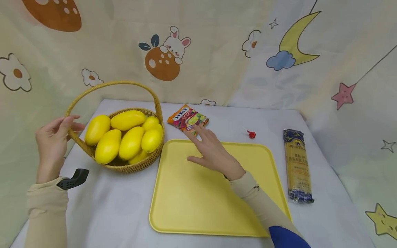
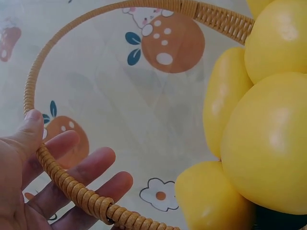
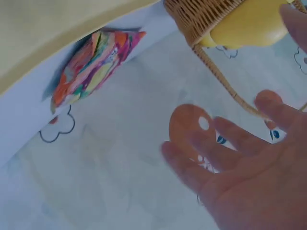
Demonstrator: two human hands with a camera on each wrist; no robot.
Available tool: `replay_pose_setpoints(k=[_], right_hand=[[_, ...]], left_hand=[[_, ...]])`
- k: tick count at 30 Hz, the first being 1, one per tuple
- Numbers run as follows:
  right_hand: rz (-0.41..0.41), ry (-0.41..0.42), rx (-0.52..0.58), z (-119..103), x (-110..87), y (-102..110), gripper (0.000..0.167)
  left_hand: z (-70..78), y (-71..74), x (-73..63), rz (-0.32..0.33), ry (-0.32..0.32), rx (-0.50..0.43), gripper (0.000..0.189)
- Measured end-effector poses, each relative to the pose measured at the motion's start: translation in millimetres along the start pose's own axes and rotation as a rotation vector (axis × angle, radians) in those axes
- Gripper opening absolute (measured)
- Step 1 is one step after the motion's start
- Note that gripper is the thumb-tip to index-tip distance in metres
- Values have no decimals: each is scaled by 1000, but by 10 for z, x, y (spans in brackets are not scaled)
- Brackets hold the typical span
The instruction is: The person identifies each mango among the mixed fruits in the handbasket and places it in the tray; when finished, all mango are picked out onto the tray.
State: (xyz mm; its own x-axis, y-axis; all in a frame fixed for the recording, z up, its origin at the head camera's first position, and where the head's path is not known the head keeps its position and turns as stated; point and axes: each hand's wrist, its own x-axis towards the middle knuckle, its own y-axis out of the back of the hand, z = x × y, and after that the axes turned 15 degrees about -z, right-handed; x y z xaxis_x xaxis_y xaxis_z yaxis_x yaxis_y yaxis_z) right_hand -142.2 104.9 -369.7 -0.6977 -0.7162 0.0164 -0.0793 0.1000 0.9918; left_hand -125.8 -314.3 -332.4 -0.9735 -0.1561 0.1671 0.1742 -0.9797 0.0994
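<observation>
A wicker basket (image 1: 133,167) with a tall arched handle stands at the left, piled with several smooth yellow mangoes (image 1: 131,143). My left hand (image 1: 54,143) is at the left side of the handle, its thumb against it and the fingers passing behind. In the left wrist view those fingers (image 2: 96,163) curl only loosely round the wrapped handle (image 2: 72,184). Over the yellow tray (image 1: 192,193), my right hand (image 1: 215,151) is spread with nothing in it. Its fingertips overlap the lower edge of a Fox's candy bag (image 1: 189,119) in the head view.
A red lollipop (image 1: 252,134) lies behind the tray on the white-covered table (image 1: 114,206). To the tray's right is a long pack of spaghetti (image 1: 297,165). A printed cloth (image 1: 214,51) hangs along the back and sides.
</observation>
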Motion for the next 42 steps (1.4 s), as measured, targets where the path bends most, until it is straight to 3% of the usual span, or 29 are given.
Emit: replay_pose_setpoints(k=[7,13,19,24,32,42], right_hand=[[48,189,11,-90,504,22,90],[3,253,-4,-182,801,9,87],[-79,263,-7,-275,1025,-59,85],[-101,288,-15,-346,1087,-94,81],[-20,346,-67,-343,1130,-153,63],[-12,308,-40,-350,1088,-152,60]], left_hand=[[-2,-2,6,-21,5,-33,36],[-5,-24,26,-6,4,-47,35],[-24,-13,1,-10,14,-112,33],[-25,-17,-25,-9,36,-108,37],[0,-43,-9,22,51,-90,39],[-3,-28,-5,10,35,-84,39]])
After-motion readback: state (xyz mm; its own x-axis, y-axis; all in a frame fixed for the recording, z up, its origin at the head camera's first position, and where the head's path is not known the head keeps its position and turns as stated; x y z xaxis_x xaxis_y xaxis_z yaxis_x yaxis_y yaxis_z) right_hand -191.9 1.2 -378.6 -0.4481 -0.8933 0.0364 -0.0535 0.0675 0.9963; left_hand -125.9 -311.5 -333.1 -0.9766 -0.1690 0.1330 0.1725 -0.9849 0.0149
